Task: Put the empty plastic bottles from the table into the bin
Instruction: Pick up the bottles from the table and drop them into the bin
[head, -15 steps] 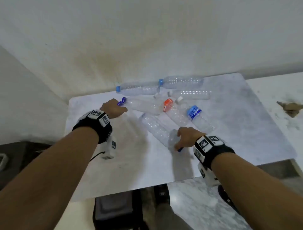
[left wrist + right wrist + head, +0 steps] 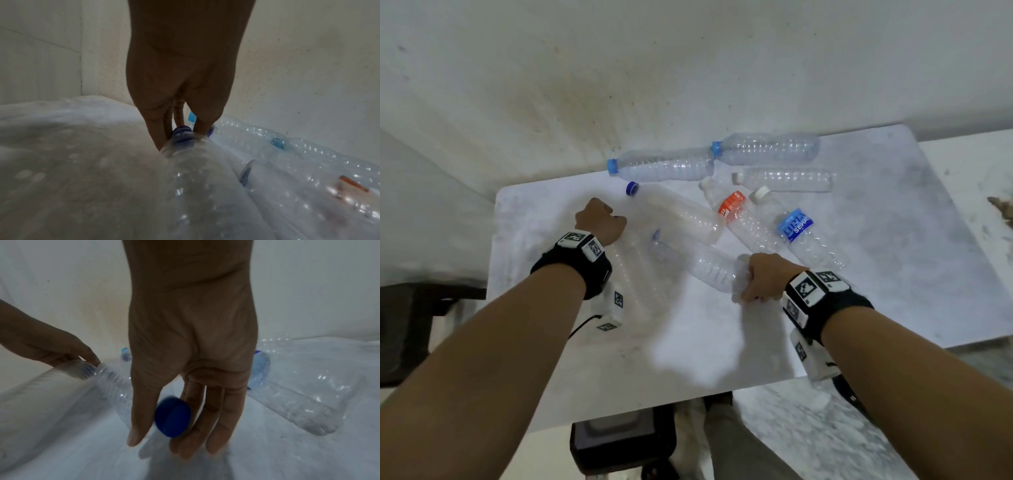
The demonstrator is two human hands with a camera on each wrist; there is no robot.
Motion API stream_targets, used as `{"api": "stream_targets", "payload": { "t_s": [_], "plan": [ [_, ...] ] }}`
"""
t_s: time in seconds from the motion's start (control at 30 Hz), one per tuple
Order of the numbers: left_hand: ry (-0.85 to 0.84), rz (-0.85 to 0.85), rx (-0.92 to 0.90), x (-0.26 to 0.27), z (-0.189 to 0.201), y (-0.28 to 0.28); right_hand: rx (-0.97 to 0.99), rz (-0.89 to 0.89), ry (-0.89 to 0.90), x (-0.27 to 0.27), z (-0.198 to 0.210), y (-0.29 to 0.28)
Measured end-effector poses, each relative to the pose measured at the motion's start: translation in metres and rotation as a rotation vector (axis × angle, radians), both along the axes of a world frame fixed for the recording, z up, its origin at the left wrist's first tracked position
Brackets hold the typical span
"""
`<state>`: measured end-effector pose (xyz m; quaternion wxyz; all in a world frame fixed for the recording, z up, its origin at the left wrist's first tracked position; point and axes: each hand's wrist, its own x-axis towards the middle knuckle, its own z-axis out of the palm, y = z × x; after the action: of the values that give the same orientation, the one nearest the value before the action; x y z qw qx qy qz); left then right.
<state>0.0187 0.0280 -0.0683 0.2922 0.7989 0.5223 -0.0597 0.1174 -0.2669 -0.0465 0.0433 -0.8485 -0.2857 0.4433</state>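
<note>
Several empty clear plastic bottles lie on the white table (image 2: 893, 274). My left hand (image 2: 616, 219) pinches the dark blue cap end of one bottle (image 2: 633, 274); its blurred body runs back under my wrist. The left wrist view shows my fingertips (image 2: 201, 129) round that neck (image 2: 183, 138). My right hand (image 2: 746, 284) grips another bottle (image 2: 709, 263) at its neck end, the body pointing up and left. In the right wrist view its blue cap (image 2: 172, 417) sits between my thumb and fingers (image 2: 218, 426).
Still lying flat are two bottles with light blue caps (image 2: 664, 166) (image 2: 767, 147) by the wall, a white-capped one (image 2: 784, 178), an orange-labelled one (image 2: 736, 209), a blue-labelled one (image 2: 796, 224) and a dark-blue-capped one (image 2: 674, 212). A dark box (image 2: 619, 442) stands below the table's front edge.
My left hand has drawn back and left, bringing its bottle along by the cap. The far end of the bottle in my right hand has swung left.
</note>
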Motion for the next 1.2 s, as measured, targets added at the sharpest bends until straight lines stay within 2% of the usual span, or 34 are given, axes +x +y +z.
{"api": "stream_targets", "payload": {
  "t_s": [0.1, 0.2, 0.37, 0.47, 0.57, 0.67, 0.8, 0.93, 1.03, 1.2],
  "plan": [
    [-0.039, -0.022, 0.014, -0.020, 0.015, 0.003, 0.033, -0.058, -0.019, -0.002, 0.010, -0.001],
    [-0.122, -0.039, -0.020, -0.050, 0.039, 0.001, 0.119, -0.138, -0.143, -0.013, 0.029, -0.002],
    [-0.302, -0.147, -0.099, -0.115, 0.096, -0.013, 0.476, -0.297, -0.378, -0.064, 0.076, 0.000],
    [-0.375, -0.290, -0.011, -0.167, 0.135, -0.033, 0.728, -0.378, -0.463, -0.118, 0.108, 0.006],
    [-0.382, -0.434, 0.050, -0.225, 0.164, -0.048, 0.868, -0.311, -0.463, -0.180, 0.132, 0.012],
    [-0.320, -0.533, 0.062, -0.284, 0.171, -0.062, 0.879, -0.172, -0.385, -0.243, 0.140, 0.015],
    [-0.175, -0.606, -0.007, -0.354, 0.148, -0.078, 0.816, -0.019, -0.273, -0.313, 0.125, 0.017],
    [-0.102, -0.592, -0.098, -0.407, 0.092, -0.089, 0.740, 0.049, -0.163, -0.360, 0.083, 0.020],
    [-0.097, -0.536, -0.167, -0.435, 0.034, -0.093, 0.621, 0.100, -0.104, -0.384, 0.030, 0.021],
    [-0.162, -0.453, -0.160, -0.464, -0.079, -0.101, 0.481, 0.117, -0.075, -0.412, -0.094, 0.004]
  ]
}}
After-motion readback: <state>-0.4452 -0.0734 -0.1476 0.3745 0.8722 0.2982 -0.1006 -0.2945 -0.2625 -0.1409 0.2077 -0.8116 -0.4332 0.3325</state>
